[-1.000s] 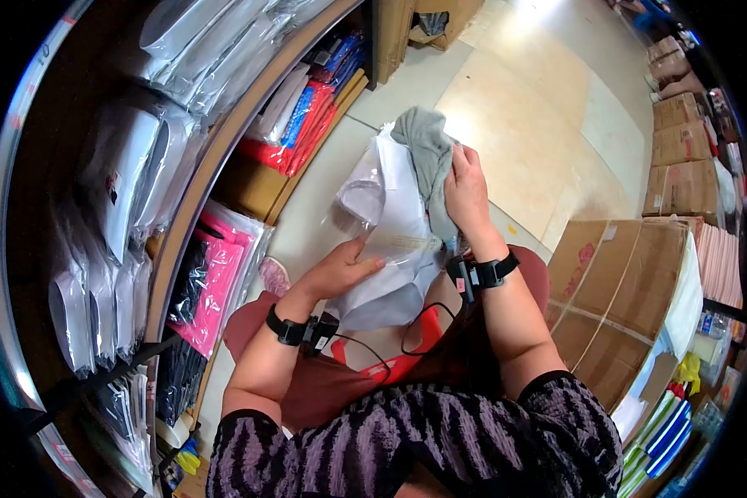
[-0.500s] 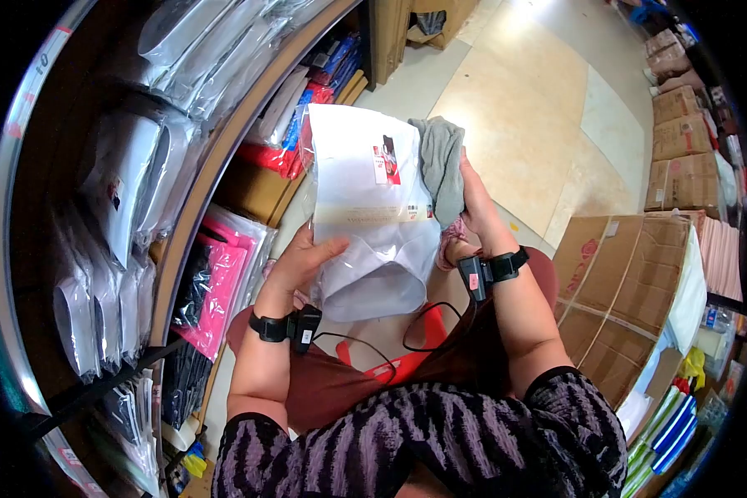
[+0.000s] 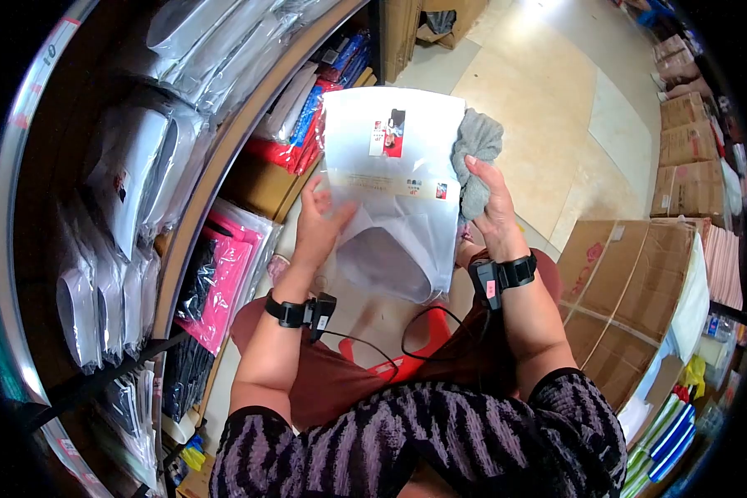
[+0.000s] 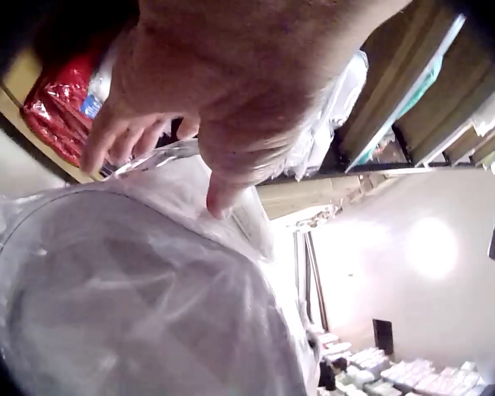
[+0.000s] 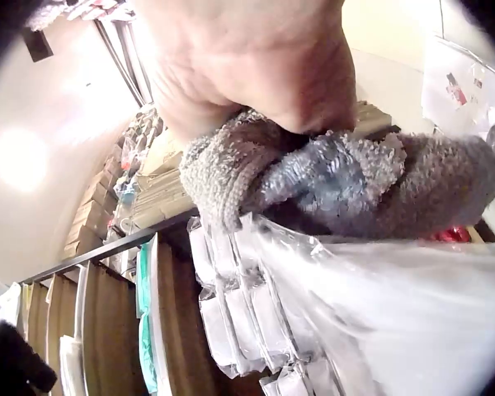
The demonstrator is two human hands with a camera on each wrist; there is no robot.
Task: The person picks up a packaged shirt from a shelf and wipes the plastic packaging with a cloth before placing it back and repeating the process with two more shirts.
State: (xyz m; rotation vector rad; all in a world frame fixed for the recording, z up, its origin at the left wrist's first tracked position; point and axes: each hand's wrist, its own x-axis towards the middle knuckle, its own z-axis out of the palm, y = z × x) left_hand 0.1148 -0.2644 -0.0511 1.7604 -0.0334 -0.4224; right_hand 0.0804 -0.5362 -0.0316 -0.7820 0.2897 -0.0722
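A white garment (image 3: 394,178) in a clear plastic bag faces the head camera, with a printed picture label and a pale band across it. My right hand (image 3: 495,207) grips a bunched grey cloth (image 3: 476,145) at the bag's right edge; in the right wrist view the fuzzy cloth (image 5: 445,186) bulges out below the palm. Spread and slightly blurred, my left hand (image 3: 317,222) is at the bag's left edge. From the left wrist, the thumb (image 4: 221,194) overlaps the plastic bag (image 4: 148,289) while the other fingers (image 4: 107,136) hang loosely bent beside it.
Shelves on the left hold several bagged white packs (image 3: 124,183), with pink (image 3: 216,282) and red packs (image 3: 278,153) lower down. A large cardboard box (image 3: 622,290) stands close on the right. Tiled floor (image 3: 548,124) stretches ahead. A cable (image 3: 407,332) loops between the wrist cameras.
The bagged garment was tilted and crumpled, then turned its labelled front up and shifted right. My left hand has loosened from its lower left side. The grey cloth is more bunched in my right hand.
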